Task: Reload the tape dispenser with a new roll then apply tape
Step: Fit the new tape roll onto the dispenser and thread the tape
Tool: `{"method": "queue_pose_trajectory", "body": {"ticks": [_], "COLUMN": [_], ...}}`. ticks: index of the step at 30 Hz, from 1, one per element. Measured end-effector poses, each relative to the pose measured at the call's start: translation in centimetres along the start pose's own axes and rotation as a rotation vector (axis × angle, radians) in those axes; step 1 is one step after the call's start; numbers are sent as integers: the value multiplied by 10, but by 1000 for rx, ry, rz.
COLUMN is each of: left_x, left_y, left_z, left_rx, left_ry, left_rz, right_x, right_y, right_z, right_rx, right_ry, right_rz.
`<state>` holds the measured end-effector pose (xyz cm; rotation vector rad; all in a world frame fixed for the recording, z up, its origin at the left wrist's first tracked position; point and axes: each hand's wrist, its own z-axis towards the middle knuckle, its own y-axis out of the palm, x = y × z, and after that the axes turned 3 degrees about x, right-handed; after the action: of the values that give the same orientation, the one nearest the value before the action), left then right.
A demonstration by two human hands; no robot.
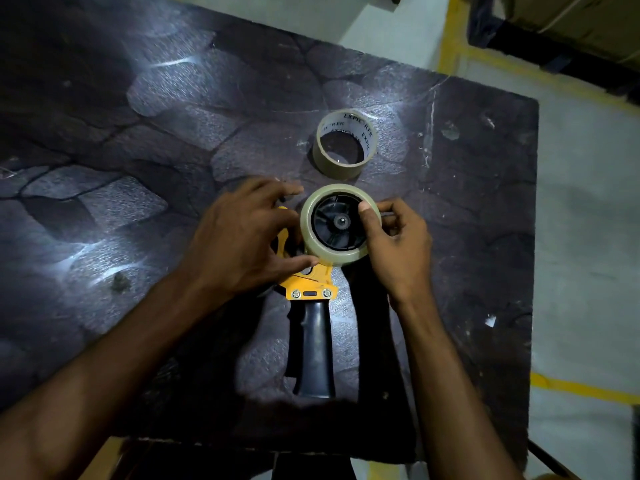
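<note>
A yellow tape dispenser (309, 289) with a black handle lies flat on the dark table (138, 150), handle toward me. A clear tape roll (313, 249) sits around its black hub. My left hand (242, 237) rests on the dispenser's left side, fingers touching the roll's left rim. My right hand (394, 244) grips the roll from the right, thumb pressed on its inner edge. Just beyond lies an almost bare cardboard core (344, 143) printed with letters, standing apart from both hands.
The table's right edge (535, 237) drops to a pale floor with yellow lines (575, 388). Cardboard boxes (568, 15) stand at the far right. Small scraps dot the tabletop.
</note>
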<state>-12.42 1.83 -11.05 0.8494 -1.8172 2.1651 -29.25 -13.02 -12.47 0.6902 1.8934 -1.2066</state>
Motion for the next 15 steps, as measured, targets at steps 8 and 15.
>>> {"method": "queue_pose_trajectory", "body": {"ticks": [8,15], "left_x": [-13,-16], "left_y": [10,30], "left_z": [-11,-31], "left_rx": [61,234], "left_ry": [-5,66], "left_rz": [-121,-97], "right_x": [3,1], "right_y": [5,17], "right_z": [1,-6], "right_rx": [-14,88], "right_ry": [-22,-72], "right_rz": [25,-30]}}
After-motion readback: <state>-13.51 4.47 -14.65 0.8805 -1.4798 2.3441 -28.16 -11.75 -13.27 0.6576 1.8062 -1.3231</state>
